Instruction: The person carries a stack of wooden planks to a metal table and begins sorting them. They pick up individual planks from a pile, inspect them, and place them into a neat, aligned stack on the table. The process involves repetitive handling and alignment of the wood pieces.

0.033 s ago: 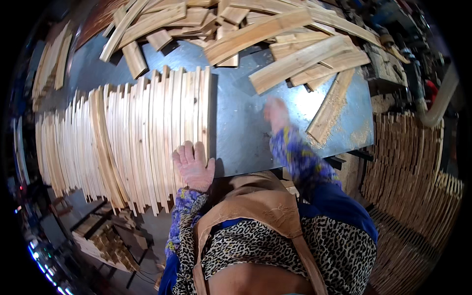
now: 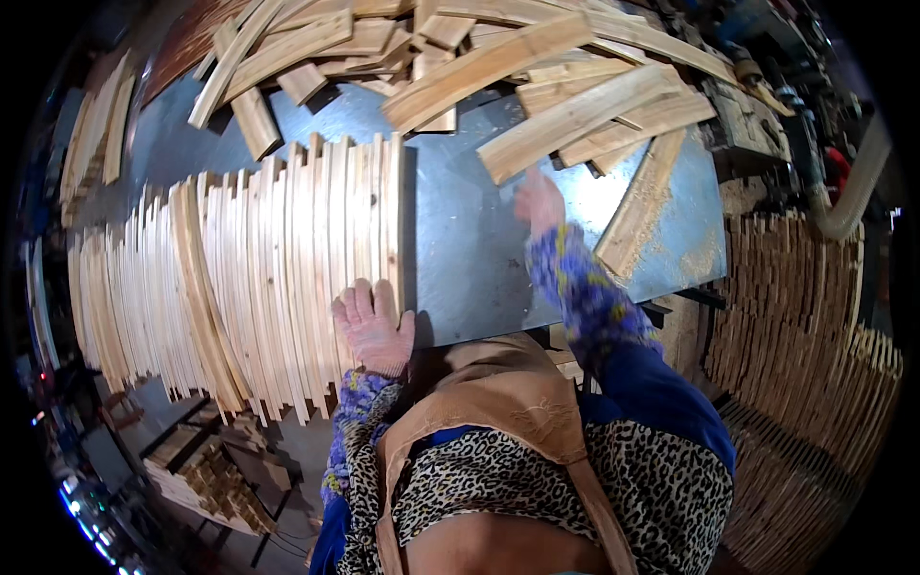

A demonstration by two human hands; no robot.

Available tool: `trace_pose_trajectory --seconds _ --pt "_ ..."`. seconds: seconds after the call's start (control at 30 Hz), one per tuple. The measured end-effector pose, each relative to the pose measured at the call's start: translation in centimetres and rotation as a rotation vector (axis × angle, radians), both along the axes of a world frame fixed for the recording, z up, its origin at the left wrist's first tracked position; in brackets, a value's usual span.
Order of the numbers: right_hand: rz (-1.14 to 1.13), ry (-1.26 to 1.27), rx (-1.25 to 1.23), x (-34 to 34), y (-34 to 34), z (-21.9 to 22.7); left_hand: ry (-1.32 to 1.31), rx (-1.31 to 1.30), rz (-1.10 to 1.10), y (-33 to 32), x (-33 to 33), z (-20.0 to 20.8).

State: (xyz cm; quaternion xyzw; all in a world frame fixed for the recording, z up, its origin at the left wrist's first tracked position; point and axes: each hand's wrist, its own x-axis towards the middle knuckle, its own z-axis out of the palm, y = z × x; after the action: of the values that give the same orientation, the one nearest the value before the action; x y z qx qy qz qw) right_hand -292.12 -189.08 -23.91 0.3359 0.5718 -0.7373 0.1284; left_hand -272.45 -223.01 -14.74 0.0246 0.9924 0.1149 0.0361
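My left hand (image 2: 375, 331), in a pinkish knitted glove, lies with its fingers spread on the near right end of a long row of pale wooden strips (image 2: 297, 240). The strips stand side by side, packed close, and one darker slat (image 2: 196, 278) rests across them at a slant. My right hand (image 2: 540, 200) is over the metal table (image 2: 460, 249), just below the near edge of a loose wooden board (image 2: 575, 123). Blur hides its fingers, and I cannot tell whether it touches the board.
A heap of loose boards (image 2: 364, 38) covers the table's far side. Another board (image 2: 644, 206) lies among sawdust (image 2: 707, 257) at the right. Stacked strips (image 2: 786, 307) stand beyond the table's right edge, below a pale hose (image 2: 851, 216). More timber (image 2: 206, 484) sits at the lower left.
My right hand has moved slightly toward the loose board's near edge. The row and boards appear shifted slightly left in view. My left hand stays spread on the strips.
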Motion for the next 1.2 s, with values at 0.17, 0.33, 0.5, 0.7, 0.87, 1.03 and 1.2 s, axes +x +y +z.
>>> trace_pose_trajectory --seconds 0.17,0.33,0.5,0.7,0.87,1.03,1.2 --pt "-0.218 0.211 -0.056 -5.4 0.3 -0.4 0.040 -0.015 0.030 1.3 -0.1 0.3" --pt "0.052 0.175 0.390 7.6 -5.2 6.1 0.016 0.454 -0.048 5.9 -4.2 3.6" --pt "1.121 0.432 0.530 16.5 -5.0 7.7 -0.491 0.508 0.184 11.9 -10.0 1.0" --pt "0.517 0.306 0.600 1.2 1.2 0.3 -0.502 0.768 0.455 12.2 -8.5 -5.1" --pt "0.499 0.538 0.581 -14.4 -3.6 0.9 -0.244 0.761 0.339 12.4 -4.5 -5.8" --pt "0.249 0.132 0.425 -25.0 -10.8 4.8 -0.152 0.675 0.473 13.3 -3.2 -4.6" --pt "0.171 0.190 0.359 -25.8 -12.9 8.1 0.065 0.395 0.436 11.7 -1.8 -2.7"
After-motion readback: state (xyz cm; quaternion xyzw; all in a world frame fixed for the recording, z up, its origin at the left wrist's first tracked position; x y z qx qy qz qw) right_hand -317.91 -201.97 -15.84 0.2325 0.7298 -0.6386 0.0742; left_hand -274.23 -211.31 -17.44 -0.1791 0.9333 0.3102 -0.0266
